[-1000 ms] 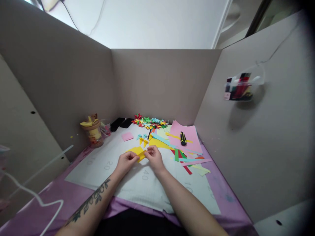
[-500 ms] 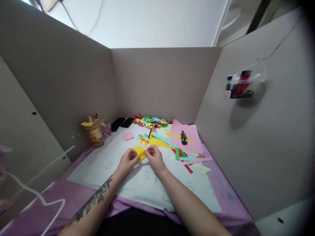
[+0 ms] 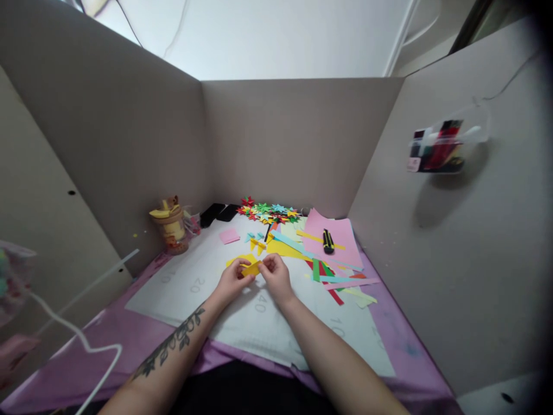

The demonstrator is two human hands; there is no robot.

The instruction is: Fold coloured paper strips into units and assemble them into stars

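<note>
Both hands meet at the middle of the white mat [image 3: 203, 291]: the left hand [image 3: 232, 280] and the right hand [image 3: 277, 278] each pinch one end of a small yellow paper piece [image 3: 251, 268] between thumb and fingertips, holding it just above the mat with the other fingers curled in. The piece looks folded into a short, thick band, so the folding seems partly done; its final shape cannot be told. At 12 o'clock from the hands, against the back wall, lies a heap of coloured paper stars [image 3: 268, 211], which suggests many are already finished. Nearer, also at 12 o'clock, sit a few small folded bits [image 3: 258, 245] in yellow and blue. From 1 to 3 o'clock lie a yellow sheet [image 3: 285, 249], a pink sheet [image 3: 343, 236] with a cutter knife [image 3: 328, 241] on it, and loose strips [image 3: 334, 280] in green, red, blue and pink, unfolded, so a good deal of paper appears unused. At 11 o'clock lies a pink note [image 3: 228, 235], and at 10 o'clock stands a jar [image 3: 173, 233] beside the left wall.
</note>
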